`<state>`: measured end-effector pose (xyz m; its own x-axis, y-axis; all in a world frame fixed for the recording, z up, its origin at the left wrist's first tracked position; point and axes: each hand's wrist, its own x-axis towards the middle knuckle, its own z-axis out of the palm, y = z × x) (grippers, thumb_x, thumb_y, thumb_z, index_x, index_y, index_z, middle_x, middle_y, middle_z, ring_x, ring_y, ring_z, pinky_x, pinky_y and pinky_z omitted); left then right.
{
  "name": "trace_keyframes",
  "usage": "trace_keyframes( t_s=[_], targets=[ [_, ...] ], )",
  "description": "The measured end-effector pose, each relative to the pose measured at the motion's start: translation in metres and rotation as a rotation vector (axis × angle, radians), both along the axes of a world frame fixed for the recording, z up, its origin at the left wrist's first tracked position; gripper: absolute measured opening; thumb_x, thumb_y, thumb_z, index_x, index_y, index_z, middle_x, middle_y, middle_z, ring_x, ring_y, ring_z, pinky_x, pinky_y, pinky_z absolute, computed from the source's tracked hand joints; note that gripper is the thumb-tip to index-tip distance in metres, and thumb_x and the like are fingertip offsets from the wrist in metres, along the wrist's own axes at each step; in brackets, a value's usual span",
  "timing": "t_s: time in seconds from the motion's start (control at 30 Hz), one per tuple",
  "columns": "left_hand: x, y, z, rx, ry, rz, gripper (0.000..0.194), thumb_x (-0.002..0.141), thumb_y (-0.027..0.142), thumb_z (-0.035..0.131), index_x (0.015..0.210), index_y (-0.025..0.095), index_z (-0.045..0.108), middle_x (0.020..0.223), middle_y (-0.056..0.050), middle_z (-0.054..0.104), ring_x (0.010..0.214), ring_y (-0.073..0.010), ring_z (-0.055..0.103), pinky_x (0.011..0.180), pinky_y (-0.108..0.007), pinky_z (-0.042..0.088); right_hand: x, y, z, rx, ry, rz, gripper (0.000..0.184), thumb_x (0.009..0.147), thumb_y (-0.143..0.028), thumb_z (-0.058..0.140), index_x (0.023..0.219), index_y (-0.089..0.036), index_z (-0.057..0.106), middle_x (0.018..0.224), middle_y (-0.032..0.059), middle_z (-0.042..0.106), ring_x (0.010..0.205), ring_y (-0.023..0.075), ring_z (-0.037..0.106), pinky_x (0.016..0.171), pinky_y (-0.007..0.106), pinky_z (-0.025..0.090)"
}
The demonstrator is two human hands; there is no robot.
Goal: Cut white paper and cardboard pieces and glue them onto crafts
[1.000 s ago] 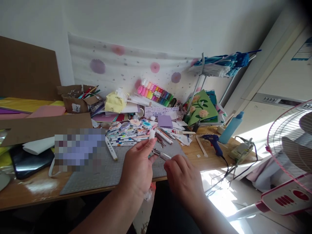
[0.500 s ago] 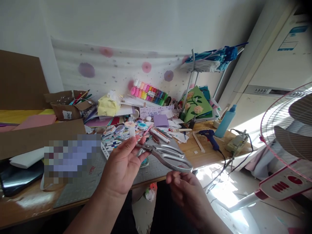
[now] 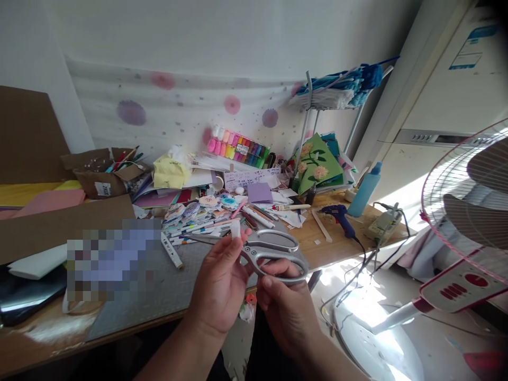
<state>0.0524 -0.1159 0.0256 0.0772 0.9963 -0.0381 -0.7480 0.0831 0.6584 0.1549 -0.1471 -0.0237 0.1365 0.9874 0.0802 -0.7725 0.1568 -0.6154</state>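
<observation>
A white wall point(image 3: 190, 37) rises beyond both grips; the wooden counter point(image 3: 323, 251) and grey cutting mat point(image 3: 151, 288) spread below. Silver scissors point(image 3: 253, 253) lie across the grips, loops toward the right hand point(image 3: 288, 304), whose fingers curl around the lower one, probably for control. The left hand point(image 3: 216, 286) pinches a small white piece point(image 3: 235, 229), perhaps steadying the pivot.

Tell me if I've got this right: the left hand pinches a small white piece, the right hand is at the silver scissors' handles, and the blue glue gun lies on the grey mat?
Not quite: the head view shows the blue glue gun on the wooden table, off the grey mat. The rest is right.
</observation>
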Motion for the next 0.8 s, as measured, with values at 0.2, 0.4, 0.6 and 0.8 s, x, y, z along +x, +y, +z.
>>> trace_keyframes(
  t_s=[0.2, 0.4, 0.6, 0.8],
  targets=[
    [0.003, 0.005, 0.003, -0.004, -0.028, 0.099, 0.007, 0.069, 0.019, 0.078, 0.068, 0.015, 0.072, 0.085, -0.004, 0.071, 0.085, -0.0216, 0.066, 0.071, -0.037, 0.058, 0.002, -0.008, -0.005, -0.152, 0.04, 0.083, 0.021, 0.055, -0.015, 0.084, 0.067, -0.018, 0.067, 0.043, -0.0065, 0.056, 0.034, 0.0039, 0.041, 0.037, 0.015, 0.032],
    [-0.008, 0.009, 0.007, 0.085, -0.003, 0.194, 0.004, 0.071, 0.019, 0.076, 0.069, 0.018, 0.072, 0.086, -0.004, 0.072, 0.097, -0.0237, 0.063, 0.077, -0.039, 0.058, 0.03, -0.006, -0.009, -0.191, -0.048, -0.032, 0.022, 0.057, -0.024, 0.085, 0.057, -0.016, 0.064, 0.049, -0.0037, 0.058, 0.034, 0.0029, 0.038, 0.034, 0.015, 0.031],
    [-0.006, 0.006, 0.007, 0.184, 0.04, 0.272, 0.004, 0.072, 0.017, 0.076, 0.071, 0.02, 0.074, 0.087, -0.003, 0.074, 0.105, -0.0219, 0.061, 0.083, -0.035, 0.055, 0.043, -0.011, -0.001, 0.37, -1.09, -0.601, 0.007, 0.079, -0.017, 0.068, 0.084, -0.021, 0.071, 0.07, 0.0026, 0.068, 0.06, 0.0148, 0.061, 0.053, 0.025, 0.047],
    [0.006, -0.008, 0.009, 0.152, 0.066, 0.222, 0.002, 0.073, 0.018, 0.075, 0.075, 0.018, 0.074, 0.091, -0.005, 0.073, 0.103, -0.0228, 0.061, 0.076, -0.033, 0.055, 0.015, -0.004, 0.019, 0.551, -1.707, -0.748, 0.022, 0.089, -0.03, 0.059, 0.072, -0.019, 0.069, 0.063, 0.0033, 0.06, 0.059, 0.0164, 0.054, 0.052, 0.027, 0.037]
  ],
)
